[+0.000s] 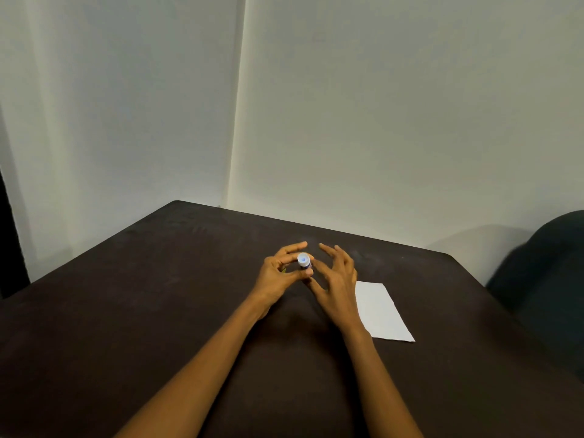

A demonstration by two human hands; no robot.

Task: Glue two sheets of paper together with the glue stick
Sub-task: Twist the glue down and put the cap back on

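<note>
My left hand (279,275) holds a small glue stick (304,260) between thumb and fingers, its white round end facing me, above the middle of the dark table (158,311). Just right of the stick, my right hand (336,278) has its fingers spread and holds nothing. White paper (382,312) lies flat on the table to the right of my right wrist; I cannot tell whether it is one sheet or two stacked. The lower body of the glue stick is hidden by my fingers.
The table stands in a corner between two pale walls (379,121). A dark rounded chair back (550,279) rises at the right edge. The table's far edge runs just behind my hands.
</note>
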